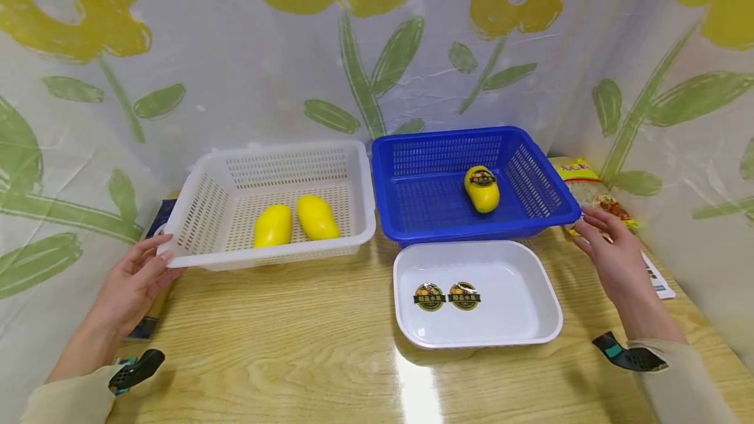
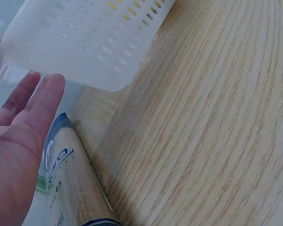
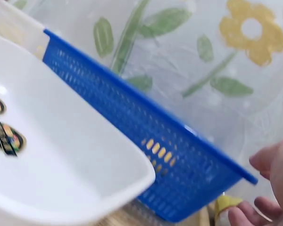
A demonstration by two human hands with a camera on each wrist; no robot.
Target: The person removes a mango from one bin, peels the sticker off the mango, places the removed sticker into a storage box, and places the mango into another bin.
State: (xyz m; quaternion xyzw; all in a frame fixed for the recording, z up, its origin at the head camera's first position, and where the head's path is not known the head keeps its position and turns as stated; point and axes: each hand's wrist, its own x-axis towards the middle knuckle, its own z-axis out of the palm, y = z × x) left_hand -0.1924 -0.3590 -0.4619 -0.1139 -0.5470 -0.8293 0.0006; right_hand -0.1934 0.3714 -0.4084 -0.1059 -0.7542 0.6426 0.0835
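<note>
Open tabletop (image 1: 283, 339) in front — baskets (white (image 1: 194, 214), blue (image 1: 412, 149)) block behind.

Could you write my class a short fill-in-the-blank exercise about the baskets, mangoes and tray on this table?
1. The white basket holds ___ yellow mangoes.
2. The mango with a sticker lies in the ___ basket.
3. Two stickers lie in the white ___.
4. The left hand is at the ___ basket's corner.

Missing words: two; blue; tray; white

Three mangoes (image 1: 272, 226), two baskets (image 1: 206, 201), one white tray (image 1: 530, 280), two stickers (image 1: 429, 296), two hands (image 1: 132, 280).
</note>
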